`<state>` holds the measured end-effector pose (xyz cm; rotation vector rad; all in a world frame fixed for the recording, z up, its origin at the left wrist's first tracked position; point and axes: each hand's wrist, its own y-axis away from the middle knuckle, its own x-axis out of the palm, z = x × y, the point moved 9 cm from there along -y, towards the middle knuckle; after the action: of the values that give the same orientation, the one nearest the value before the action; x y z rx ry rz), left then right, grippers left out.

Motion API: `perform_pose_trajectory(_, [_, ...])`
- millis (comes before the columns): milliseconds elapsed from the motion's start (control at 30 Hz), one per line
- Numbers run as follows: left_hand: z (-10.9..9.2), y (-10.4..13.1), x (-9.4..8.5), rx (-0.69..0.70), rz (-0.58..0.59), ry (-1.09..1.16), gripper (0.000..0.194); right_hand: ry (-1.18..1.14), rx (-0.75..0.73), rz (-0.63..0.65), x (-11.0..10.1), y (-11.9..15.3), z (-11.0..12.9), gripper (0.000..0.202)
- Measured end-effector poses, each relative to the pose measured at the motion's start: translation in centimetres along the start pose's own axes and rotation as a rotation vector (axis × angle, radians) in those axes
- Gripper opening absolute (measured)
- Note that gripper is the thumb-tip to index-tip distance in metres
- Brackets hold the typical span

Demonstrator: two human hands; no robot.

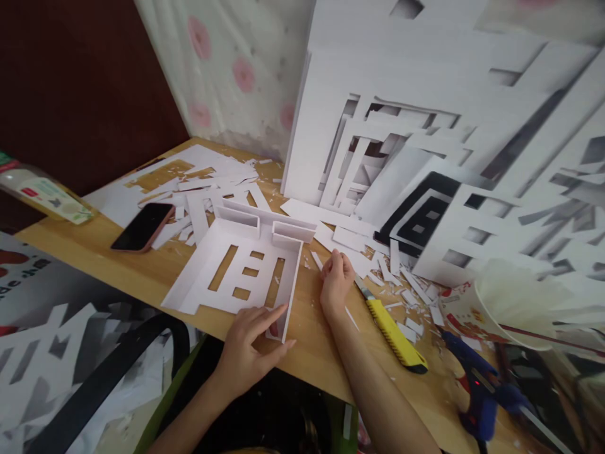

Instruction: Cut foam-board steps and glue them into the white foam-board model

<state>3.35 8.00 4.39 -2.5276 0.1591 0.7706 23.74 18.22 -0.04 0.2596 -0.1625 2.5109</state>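
A white foam-board model (217, 252) with cut-out openings and upright walls lies on the wooden table. At its near right corner, my left hand (253, 343) holds the low wall, with the thumb outside and the fingers over the inner side. My right hand (336, 277) rests on the table just right of the model, its fingers curled closed; whatever they may hold is hidden. Beside that hand lies a yellow utility knife (394, 334) with its blade toward the fingers.
A phone (143, 227) and white scraps lie left and behind. Large cut boards (368, 75) lean at the back right. A paper cup (477, 312) and a blue glue gun (477, 391) are at the right. A bottle (45, 192) stands far left.
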Motion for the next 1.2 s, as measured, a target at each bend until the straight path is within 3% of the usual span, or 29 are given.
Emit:
perform_pose_trajectory(833, [-0.6, -0.3, 0.5, 0.038, 0.052, -0.038, 0.039, 0.013, 0.005, 0.001, 0.0, -0.2, -0.1, 0.045])
perform_pose_trajectory(1000, [-0.2, -0.1, 0.6, 0.008, 0.166, -0.015, 0.049, 0.016, -0.006, 0.005, -0.1, -0.2, -0.2, 0.044])
perform_pose_trajectory(1100, [0.6, -1.1, -1.6, 0.008, 0.217, -0.098, 0.038, 0.027, -0.013, -0.005, -0.1, -0.2, -0.1, 0.044])
perform_pose_trajectory(1200, [2.5, -4.0, -7.1, 0.002, 0.026, -0.402, 0.033, 0.041, -0.015, -0.010, -0.1, -0.2, 0.1, 0.043])
